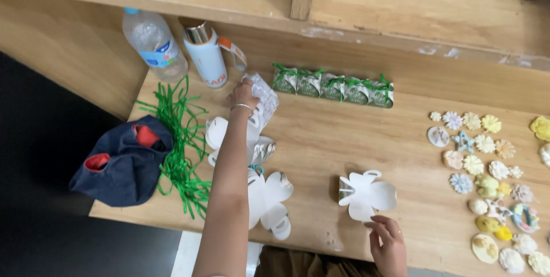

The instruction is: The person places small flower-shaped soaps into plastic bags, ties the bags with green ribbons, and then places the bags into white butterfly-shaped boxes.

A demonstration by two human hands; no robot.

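Reaching our left hand [243, 93] onto the clear packet [260, 96], grip unclear, we pinch the white cutout [366, 195] with our right hand [387, 242].

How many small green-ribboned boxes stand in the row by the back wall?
5, side by side, touching: first, second, third, fourth, fifth. None seems hidden.

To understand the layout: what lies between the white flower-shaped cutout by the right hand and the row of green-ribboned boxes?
Only bare wooden table between the cutout and the boxes, in the head view.
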